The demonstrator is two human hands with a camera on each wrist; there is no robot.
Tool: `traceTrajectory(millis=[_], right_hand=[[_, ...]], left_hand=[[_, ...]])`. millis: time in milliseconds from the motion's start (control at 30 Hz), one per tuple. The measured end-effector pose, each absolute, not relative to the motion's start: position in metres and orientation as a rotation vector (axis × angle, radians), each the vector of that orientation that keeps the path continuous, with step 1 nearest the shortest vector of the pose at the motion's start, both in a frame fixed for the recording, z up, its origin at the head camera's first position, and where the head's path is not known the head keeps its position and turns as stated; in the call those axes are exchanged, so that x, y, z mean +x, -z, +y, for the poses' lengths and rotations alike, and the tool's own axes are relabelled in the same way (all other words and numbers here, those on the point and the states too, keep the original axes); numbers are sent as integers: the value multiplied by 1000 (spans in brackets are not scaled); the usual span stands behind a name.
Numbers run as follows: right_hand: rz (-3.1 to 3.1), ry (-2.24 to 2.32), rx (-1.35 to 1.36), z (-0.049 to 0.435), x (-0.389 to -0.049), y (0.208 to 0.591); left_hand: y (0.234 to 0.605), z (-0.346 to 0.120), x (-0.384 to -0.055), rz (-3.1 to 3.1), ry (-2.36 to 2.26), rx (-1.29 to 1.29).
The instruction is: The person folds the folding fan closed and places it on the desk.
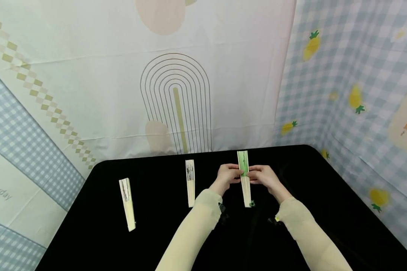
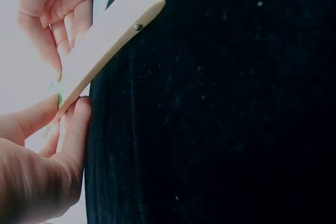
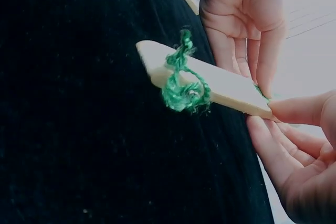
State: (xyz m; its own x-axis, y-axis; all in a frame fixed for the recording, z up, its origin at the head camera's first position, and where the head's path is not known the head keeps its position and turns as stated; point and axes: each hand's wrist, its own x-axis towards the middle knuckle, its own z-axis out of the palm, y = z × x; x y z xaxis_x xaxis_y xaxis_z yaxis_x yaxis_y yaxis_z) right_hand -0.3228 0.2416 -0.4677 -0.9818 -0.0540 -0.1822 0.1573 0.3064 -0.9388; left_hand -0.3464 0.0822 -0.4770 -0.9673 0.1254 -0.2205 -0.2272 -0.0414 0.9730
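A folded hand fan [image 1: 245,184] with a green upper part and pale wooden ribs is held upright between both hands. My left hand [image 1: 228,175] pinches its left edge between thumb and fingers, around mid-length. On the opposite edge, my right hand [image 1: 263,176] pinches it at about the same height. A tuft of green cord [image 3: 184,90] hangs at the rivet on the fan's narrow end, seen in the right wrist view. The fan's metal rivet [image 2: 137,27] shows in the left wrist view.
Two more folded fans lie on the black table [image 1: 162,241]: one fan with a grey print [image 1: 190,184] left of the hands, another fan [image 1: 127,205] farther left. A patterned cloth [image 1: 240,75] hangs behind the table's far edge, and a checked cloth [image 1: 369,124] at the right.
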Motion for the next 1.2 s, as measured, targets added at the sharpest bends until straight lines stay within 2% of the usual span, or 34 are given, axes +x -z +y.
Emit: traceTrajectory(millis=[767,1200], right_hand=[[2410,1699,106,234,-330,482],[2510,1638,73,228,-329,479]], left_hand=[[485,91,-352,2398,-1747,-142],[486,92,-351,2487,-1707,-117]])
